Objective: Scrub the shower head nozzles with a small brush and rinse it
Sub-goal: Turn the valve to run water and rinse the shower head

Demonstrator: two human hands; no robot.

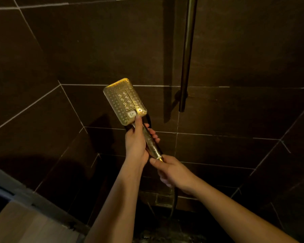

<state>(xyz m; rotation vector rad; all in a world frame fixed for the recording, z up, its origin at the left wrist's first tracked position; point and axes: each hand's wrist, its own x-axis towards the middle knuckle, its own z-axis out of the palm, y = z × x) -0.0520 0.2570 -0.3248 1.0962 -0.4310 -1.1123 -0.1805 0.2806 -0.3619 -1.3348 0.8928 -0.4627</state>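
Note:
A gold rectangular shower head is held up in front of the dark tiled wall, its nozzle face turned toward me. My left hand grips the upper part of its handle, with the thumb tip touching the white button below the nozzles. My right hand grips the bottom end of the handle where the dark hose joins. No brush is in view.
A dark vertical shower rail runs down the wall at the right of the shower head. Dark tiles with pale grout cover the walls. A grey frame and a pale wooden surface lie at the lower left. The floor below looks wet.

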